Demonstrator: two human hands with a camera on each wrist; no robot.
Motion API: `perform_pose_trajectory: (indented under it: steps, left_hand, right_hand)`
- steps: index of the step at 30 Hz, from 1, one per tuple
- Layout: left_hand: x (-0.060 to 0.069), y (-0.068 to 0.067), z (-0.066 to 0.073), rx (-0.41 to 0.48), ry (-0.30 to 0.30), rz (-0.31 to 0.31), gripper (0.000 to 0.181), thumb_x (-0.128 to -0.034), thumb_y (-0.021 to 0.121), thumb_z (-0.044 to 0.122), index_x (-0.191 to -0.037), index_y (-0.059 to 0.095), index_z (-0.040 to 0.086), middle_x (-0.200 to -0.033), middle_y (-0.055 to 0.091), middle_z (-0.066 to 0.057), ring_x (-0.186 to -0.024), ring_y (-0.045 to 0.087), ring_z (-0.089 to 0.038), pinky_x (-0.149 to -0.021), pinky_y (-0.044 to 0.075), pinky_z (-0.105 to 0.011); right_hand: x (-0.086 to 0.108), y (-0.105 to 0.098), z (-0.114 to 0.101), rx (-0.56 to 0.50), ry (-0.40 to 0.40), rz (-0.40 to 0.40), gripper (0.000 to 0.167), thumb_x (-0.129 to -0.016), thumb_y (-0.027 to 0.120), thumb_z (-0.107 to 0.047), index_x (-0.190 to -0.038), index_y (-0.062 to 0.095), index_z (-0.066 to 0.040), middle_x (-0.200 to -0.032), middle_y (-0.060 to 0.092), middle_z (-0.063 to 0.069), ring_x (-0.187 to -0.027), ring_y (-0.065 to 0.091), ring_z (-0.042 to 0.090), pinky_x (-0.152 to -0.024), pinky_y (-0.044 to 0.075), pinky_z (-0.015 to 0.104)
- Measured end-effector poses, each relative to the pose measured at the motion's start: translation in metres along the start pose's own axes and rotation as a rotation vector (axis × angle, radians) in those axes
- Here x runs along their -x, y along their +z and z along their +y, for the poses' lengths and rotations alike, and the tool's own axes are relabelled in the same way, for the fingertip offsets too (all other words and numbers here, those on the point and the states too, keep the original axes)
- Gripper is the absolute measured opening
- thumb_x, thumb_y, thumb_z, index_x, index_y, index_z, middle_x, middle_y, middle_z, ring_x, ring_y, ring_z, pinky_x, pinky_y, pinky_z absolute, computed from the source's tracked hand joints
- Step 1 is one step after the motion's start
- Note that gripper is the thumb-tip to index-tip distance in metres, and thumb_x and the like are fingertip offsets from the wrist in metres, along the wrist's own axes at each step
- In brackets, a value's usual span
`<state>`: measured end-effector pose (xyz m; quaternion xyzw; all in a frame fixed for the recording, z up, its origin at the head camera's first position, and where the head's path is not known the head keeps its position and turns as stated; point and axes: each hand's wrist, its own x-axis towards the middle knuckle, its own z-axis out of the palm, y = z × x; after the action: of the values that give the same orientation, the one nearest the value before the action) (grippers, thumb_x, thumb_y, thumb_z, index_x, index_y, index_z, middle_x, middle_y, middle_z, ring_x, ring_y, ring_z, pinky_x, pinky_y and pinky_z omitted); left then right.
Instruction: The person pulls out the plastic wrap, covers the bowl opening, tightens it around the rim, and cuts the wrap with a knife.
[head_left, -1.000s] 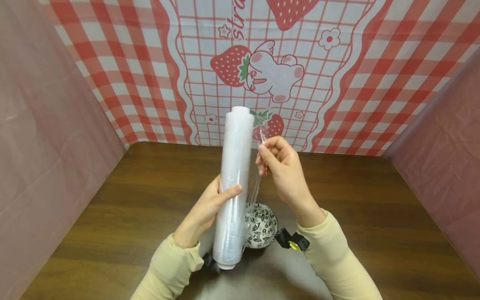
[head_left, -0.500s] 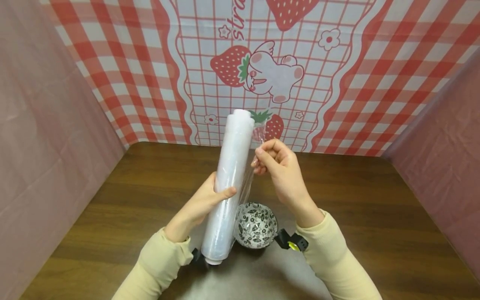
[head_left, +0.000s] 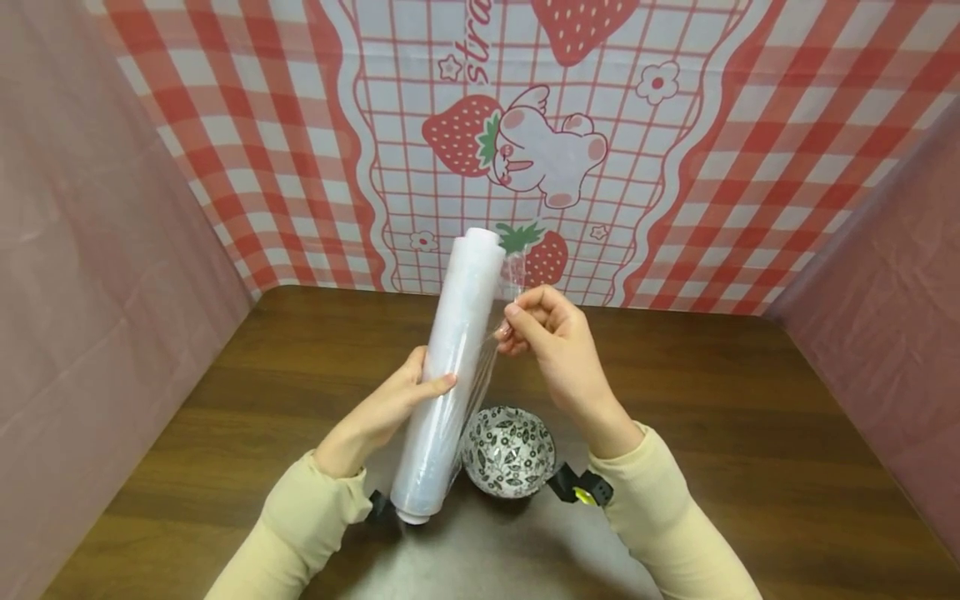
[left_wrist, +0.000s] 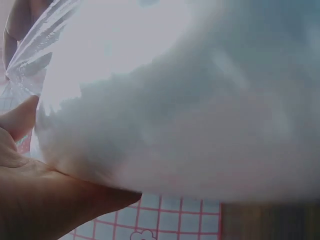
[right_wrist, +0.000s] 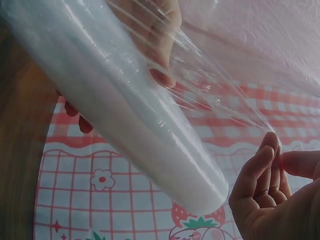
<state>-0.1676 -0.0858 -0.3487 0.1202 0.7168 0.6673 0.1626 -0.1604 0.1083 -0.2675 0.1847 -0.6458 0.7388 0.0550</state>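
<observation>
A large roll of clear plastic film (head_left: 442,400) is held up at a tilt, its top leaning right in the head view. The left hand (head_left: 390,405) grips it around the middle, thumb across the front. Between thumb and fingers the right hand (head_left: 558,350) pinches the loose edge of film just right of the roll. In the right wrist view, stretched film (right_wrist: 215,100) runs from the roll (right_wrist: 125,105) to the pinching fingertips of the right hand (right_wrist: 270,190). The roll (left_wrist: 175,125) fills most of the left wrist view, with the left hand (left_wrist: 45,200) against it.
A black-and-white patterned bowl (head_left: 512,454) stands below the hands, just right of the roll's lower end. Under it lies a grey surface (head_left: 510,550) on the brown wooden table (head_left: 712,433). A red-checked cloth (head_left: 285,150) hangs behind, with pink cloths at both sides.
The left hand and the roll have moved left, and the roll leans more. The right hand has shifted slightly left and down, still pinching the film. More of the bowl shows.
</observation>
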Motion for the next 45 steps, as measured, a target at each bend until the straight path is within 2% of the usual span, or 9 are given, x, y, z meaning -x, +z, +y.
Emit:
perform_pose_trajectory:
  steps: [10, 21, 26, 34, 40, 43, 45]
  left_hand:
    - [-0.005, -0.003, 0.002, -0.05, -0.014, -0.01, 0.059, -0.0894, 0.052, 0.02, -0.134, 0.018, 0.001, -0.122, 0.039, -0.022, -0.1, 0.049, -0.024, -0.084, 0.043, -0.031]
    - [-0.005, -0.007, 0.009, -0.165, -0.032, 0.067, 0.061, -0.0852, 0.06, 0.019, -0.132, 0.026, 0.001, -0.122, 0.042, -0.022, -0.1, 0.051, -0.028, -0.081, 0.046, -0.035]
    - [-0.007, -0.012, 0.009, -0.214, 0.004, 0.052, 0.061, -0.0836, 0.061, 0.019, -0.131, 0.028, 0.002, -0.124, 0.042, -0.021, -0.103, 0.05, -0.029, -0.083, 0.046, -0.036]
    - [-0.02, -0.018, 0.01, -0.403, 0.071, 0.03, 0.065, -0.079, 0.068, 0.021, -0.132, 0.034, 0.003, -0.125, 0.048, -0.018, -0.106, 0.049, -0.028, -0.092, 0.041, -0.041]
    - [-0.03, -0.019, 0.01, -0.527, 0.118, 0.01, 0.066, -0.0743, 0.071, 0.025, -0.129, 0.042, 0.005, -0.117, 0.054, -0.015, -0.099, 0.053, -0.024, -0.084, 0.045, -0.037]
    - [-0.035, -0.019, 0.007, -0.55, 0.117, 0.001, 0.065, -0.0735, 0.072, 0.026, -0.128, 0.043, 0.005, -0.114, 0.056, -0.014, -0.096, 0.053, -0.023, -0.08, 0.046, -0.035]
    - [-0.039, -0.019, 0.004, -0.551, 0.09, 0.005, 0.065, -0.0737, 0.072, 0.025, -0.129, 0.043, 0.006, -0.116, 0.056, -0.014, -0.097, 0.053, -0.023, -0.081, 0.045, -0.035]
  right_hand:
    - [0.001, -0.003, 0.001, 0.026, 0.016, 0.011, 0.014, -0.09, 0.05, 0.001, -0.081, 0.053, -0.01, -0.064, 0.063, -0.003, -0.057, 0.058, 0.009, -0.057, 0.048, 0.02]
    - [0.005, -0.008, 0.007, 0.02, 0.093, 0.023, 0.008, -0.09, 0.044, 0.002, -0.086, 0.048, -0.003, -0.064, 0.061, -0.003, -0.055, 0.057, 0.009, -0.055, 0.049, 0.021]
    - [0.006, -0.008, 0.009, 0.026, 0.13, 0.02, 0.008, -0.089, 0.041, 0.001, -0.084, 0.046, -0.003, -0.065, 0.062, -0.002, -0.054, 0.058, 0.009, -0.054, 0.049, 0.022]
    - [0.008, -0.007, 0.012, 0.03, 0.18, 0.015, 0.011, -0.085, 0.039, 0.001, -0.077, 0.043, -0.006, -0.062, 0.063, -0.002, -0.05, 0.057, 0.009, -0.052, 0.047, 0.021]
    - [0.011, -0.01, 0.016, 0.015, 0.208, 0.032, 0.011, -0.089, 0.039, -0.001, -0.079, 0.042, -0.005, -0.063, 0.064, -0.002, -0.049, 0.058, 0.009, -0.051, 0.048, 0.021]
    - [0.011, -0.013, 0.022, 0.014, 0.221, 0.037, 0.012, -0.092, 0.037, -0.004, -0.081, 0.042, -0.004, -0.064, 0.065, -0.002, -0.049, 0.059, 0.009, -0.05, 0.048, 0.021]
    - [0.012, -0.015, 0.026, 0.014, 0.232, 0.039, 0.014, -0.094, 0.036, -0.006, -0.081, 0.042, -0.003, -0.065, 0.066, -0.001, -0.05, 0.059, 0.009, -0.05, 0.048, 0.021]
